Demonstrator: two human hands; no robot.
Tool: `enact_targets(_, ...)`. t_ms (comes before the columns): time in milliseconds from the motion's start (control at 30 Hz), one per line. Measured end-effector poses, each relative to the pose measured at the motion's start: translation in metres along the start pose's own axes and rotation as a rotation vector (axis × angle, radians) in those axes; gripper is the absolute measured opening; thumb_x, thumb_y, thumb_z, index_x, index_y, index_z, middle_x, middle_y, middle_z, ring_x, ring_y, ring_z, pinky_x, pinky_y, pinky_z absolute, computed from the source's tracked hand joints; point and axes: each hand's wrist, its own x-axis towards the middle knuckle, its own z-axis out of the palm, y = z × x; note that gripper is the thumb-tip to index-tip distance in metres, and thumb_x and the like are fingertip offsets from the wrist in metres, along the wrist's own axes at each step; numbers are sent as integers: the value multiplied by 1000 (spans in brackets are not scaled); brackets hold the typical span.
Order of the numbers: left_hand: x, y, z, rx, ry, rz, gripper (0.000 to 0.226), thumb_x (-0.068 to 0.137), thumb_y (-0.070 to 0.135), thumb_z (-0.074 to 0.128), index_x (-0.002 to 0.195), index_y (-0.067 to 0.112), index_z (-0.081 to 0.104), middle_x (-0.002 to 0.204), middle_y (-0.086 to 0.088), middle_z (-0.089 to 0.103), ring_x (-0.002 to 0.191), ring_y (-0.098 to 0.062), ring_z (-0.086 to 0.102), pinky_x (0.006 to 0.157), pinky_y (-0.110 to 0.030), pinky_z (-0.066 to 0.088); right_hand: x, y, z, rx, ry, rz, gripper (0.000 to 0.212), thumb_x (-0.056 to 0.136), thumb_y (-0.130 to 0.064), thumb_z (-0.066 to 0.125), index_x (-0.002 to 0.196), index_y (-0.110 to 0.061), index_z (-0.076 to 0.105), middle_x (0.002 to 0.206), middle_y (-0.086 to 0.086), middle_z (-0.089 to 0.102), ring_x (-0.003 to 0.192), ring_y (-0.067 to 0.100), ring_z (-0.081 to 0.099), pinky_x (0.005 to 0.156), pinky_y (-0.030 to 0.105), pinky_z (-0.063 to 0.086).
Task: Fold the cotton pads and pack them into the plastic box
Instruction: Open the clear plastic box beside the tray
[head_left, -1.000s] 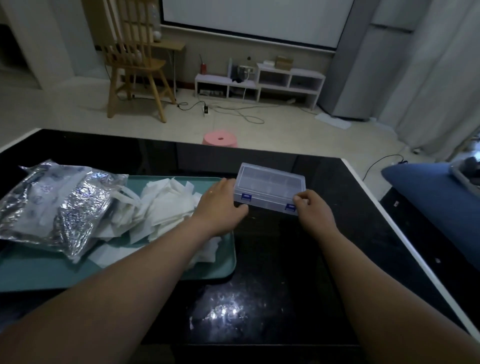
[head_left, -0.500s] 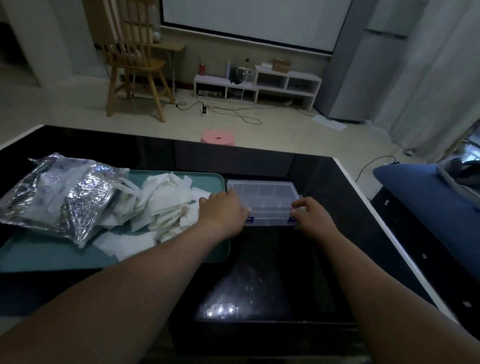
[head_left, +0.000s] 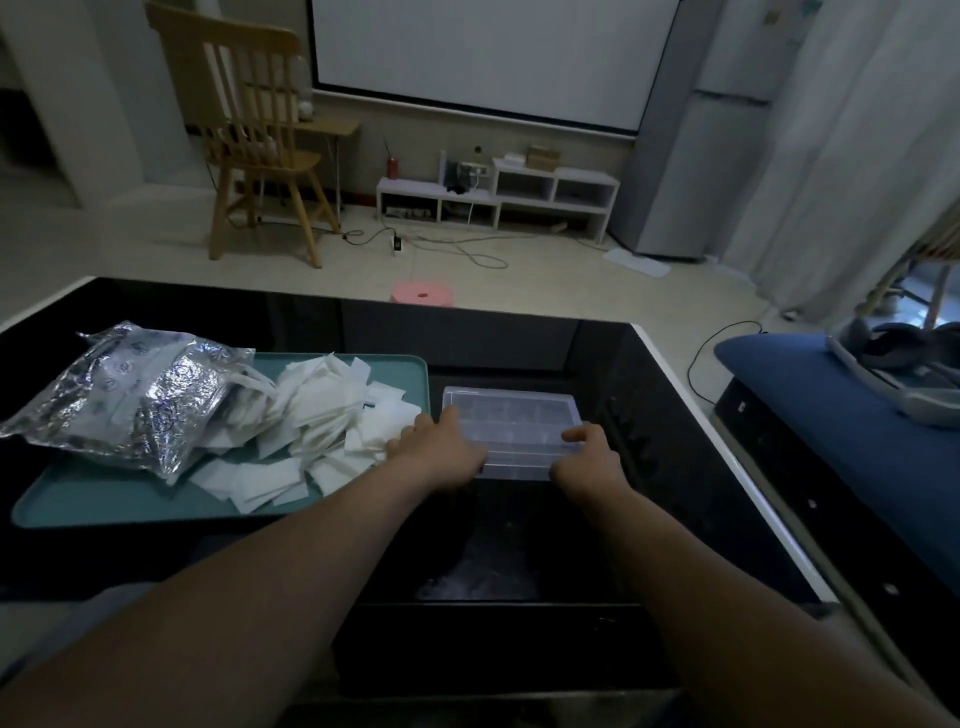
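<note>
The left hand (head_left: 441, 451) and right hand (head_left: 588, 458) grip the plastic box (head_left: 511, 415) by its near corners on the desk (head_left: 519, 535).

Clear plastic box (head_left: 511, 415) lying flat on the black desk (head_left: 649, 415), just right of a teal tray (head_left: 104, 504). Left hand (head_left: 441, 449) and right hand (head_left: 587, 460) hold its near corners. The tray carries loose cotton pads (head_left: 322, 410) and a crumpled foil bag (head_left: 130, 400).
</note>
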Motion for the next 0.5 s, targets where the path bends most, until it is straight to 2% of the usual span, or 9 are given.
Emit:
enact_targets(167, 4, -2, -7, -152, -99, 18, 102, 67, 49, 58, 159, 40, 13, 147, -20, 37, 127, -40, 47, 110, -50, 43, 6, 6, -8, -67, -71, -33, 60, 85, -4, 74, 125, -37, 44, 139, 14, 38, 118, 37, 54, 97, 52, 58)
enact_targets(300, 9, -8, -14, -196, -142, 35, 103, 84, 33, 69, 162, 39, 2, 147, -21, 38, 122, -38, 51, 108, -46, 46, 7, 6, -16, -106, -146, -55, 60, 84, -8, 76, 126, -37, 45, 137, 12, 34, 113, 36, 56, 93, 49, 61)
enact_targets(400, 13, -11, -18, -203, -193, 61, 109, 86, 26, 75, 164, 34, -2, 150, -23, 43, 124, -38, 53, 109, -46, 45, 6, 2, -17, -76, -197, -48, 61, 86, -7, 73, 131, -35, 45, 138, 12, 32, 110, 35, 57, 85, 42, 62)
enact_targets(500, 14, -11, -15, -85, -206, 45, 113, 87, 27, 75, 162, 38, -8, 158, -21, 29, 136, -41, 44, 116, -50, 39, 5, 0, -17, -98, -220, -55, 59, 88, -9, 71, 133, -37, 44, 139, 14, 35, 108, 33, 59, 78, 38, 60)
